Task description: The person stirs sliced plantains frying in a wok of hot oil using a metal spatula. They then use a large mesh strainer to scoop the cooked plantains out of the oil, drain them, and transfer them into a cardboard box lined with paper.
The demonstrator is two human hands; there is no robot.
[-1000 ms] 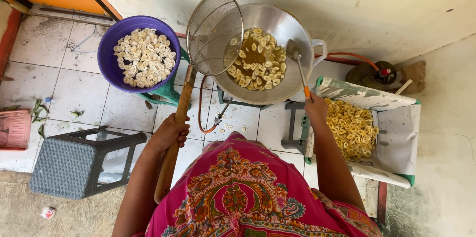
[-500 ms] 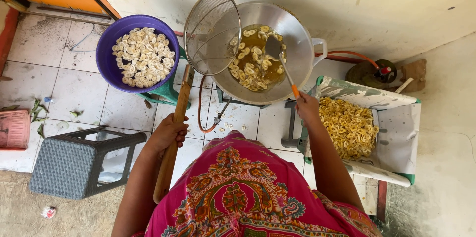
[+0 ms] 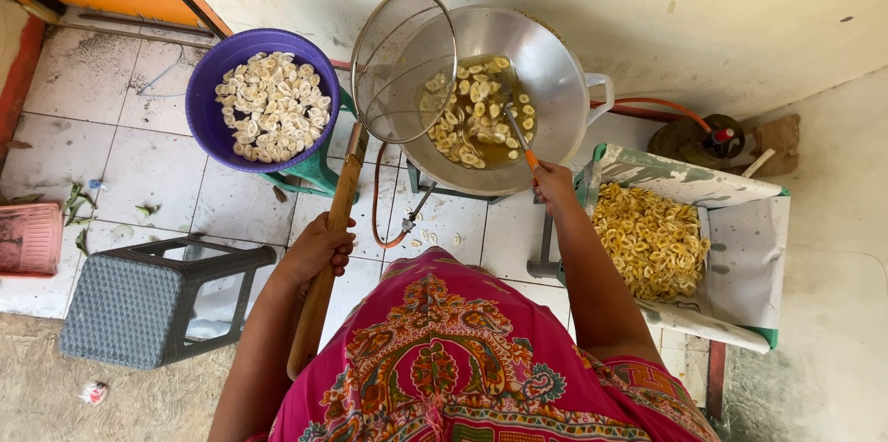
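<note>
While slices fry: stirring spatula [image 3: 514,123] and wire skimmer [image 3: 403,67] over the wok [image 3: 555,72], head view.

Right hand [image 3: 553,185] closed round the spatula's orange grip, blade sunk among slices in oil; best stirred slowly, blade kept low, to avoid splashing. Spatula axis running from hand up-left into the wok. Left hand [image 3: 319,251] wrapped round the skimmer's wooden handle, basket raised at the wok's left rim, long axis pointing away, slightly right.
</note>
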